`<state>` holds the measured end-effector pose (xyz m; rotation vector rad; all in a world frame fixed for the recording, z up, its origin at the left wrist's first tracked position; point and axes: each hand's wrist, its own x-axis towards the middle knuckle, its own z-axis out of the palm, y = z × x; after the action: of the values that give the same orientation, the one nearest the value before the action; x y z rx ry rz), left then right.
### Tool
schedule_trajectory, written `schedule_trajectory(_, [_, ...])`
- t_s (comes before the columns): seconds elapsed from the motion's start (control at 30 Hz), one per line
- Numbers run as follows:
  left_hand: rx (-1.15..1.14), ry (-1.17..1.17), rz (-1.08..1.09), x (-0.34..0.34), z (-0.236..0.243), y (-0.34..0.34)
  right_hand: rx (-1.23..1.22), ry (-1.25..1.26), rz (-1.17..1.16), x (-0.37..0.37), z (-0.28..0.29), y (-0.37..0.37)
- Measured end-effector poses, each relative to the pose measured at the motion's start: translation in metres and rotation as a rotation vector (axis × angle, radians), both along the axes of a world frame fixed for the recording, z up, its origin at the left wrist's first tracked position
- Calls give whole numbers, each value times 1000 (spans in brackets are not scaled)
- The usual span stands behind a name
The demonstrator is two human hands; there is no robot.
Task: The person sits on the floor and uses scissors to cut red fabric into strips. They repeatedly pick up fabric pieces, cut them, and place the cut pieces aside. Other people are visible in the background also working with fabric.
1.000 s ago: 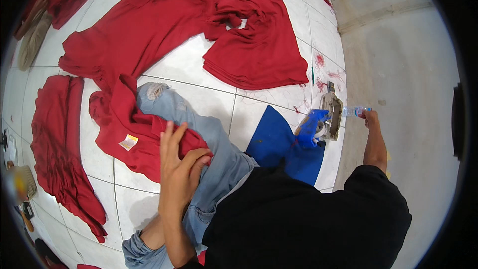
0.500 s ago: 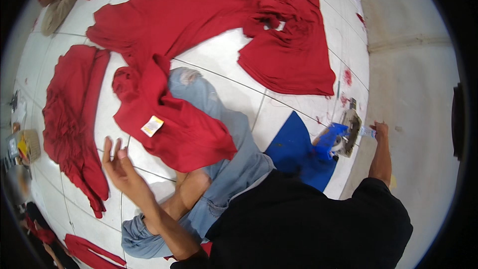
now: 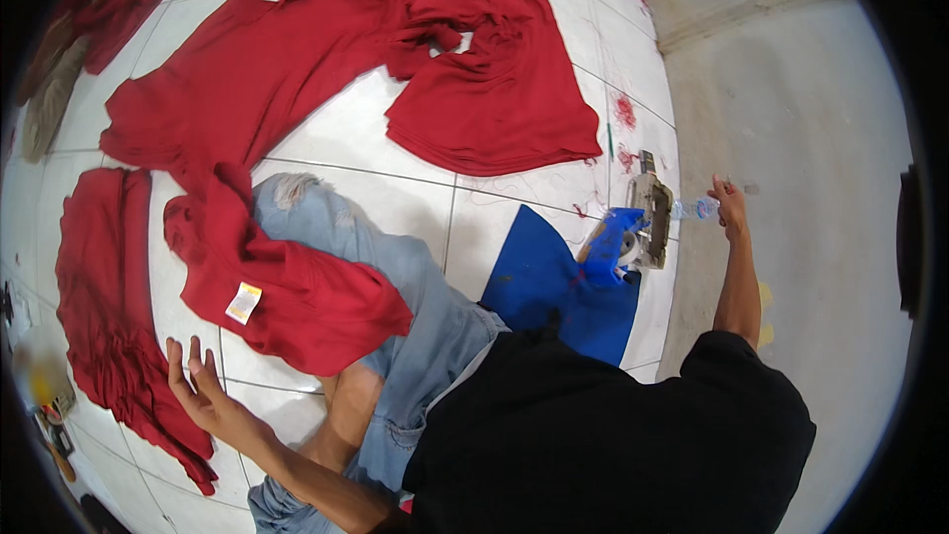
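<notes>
My right hand (image 3: 730, 206) is out to the right by the wall, its fingers closed on the end of a clear plastic bottle (image 3: 700, 208) with bluish marks. My left hand (image 3: 213, 403) hovers with fingers spread and nothing in it, near a red garment (image 3: 287, 287) that has a white-and-yellow label (image 3: 243, 303). That garment lies over my leg in torn light-blue jeans (image 3: 395, 277). Beside the bottle stands a tape dispenser (image 3: 633, 227), blue and dirty metal, close to a blue cloth (image 3: 529, 272).
Red collared shirts (image 3: 277, 69) and another red shirt (image 3: 494, 99) are spread on the white tiled floor (image 3: 366, 183). A bunched red garment (image 3: 109, 287) lies at left. Someone's leg in tan trousers (image 3: 49, 104) shows at upper left. A bare wall (image 3: 791, 138) borders the right side.
The whole view has shifted, so the floor things appear farther left. The bottle shows more clearly in my right hand. My left hand stays open.
</notes>
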<state>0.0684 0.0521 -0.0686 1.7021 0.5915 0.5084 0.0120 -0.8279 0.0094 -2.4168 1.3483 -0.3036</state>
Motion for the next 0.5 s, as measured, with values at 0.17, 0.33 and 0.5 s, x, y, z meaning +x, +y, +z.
schedule_trajectory(0.17, [-69, -53, 12, 6, -11, -4, -299, -174, 341, 86, -22, 115])
schedule_trajectory(0.33, [-218, -209, 202, 19, -23, -20, 175, -389, 905, 177, -69, 383])
schedule_trajectory(0.5, [-24, 3, -110, 26, -19, -43, 863, -195, 1268, 216, -79, 607])
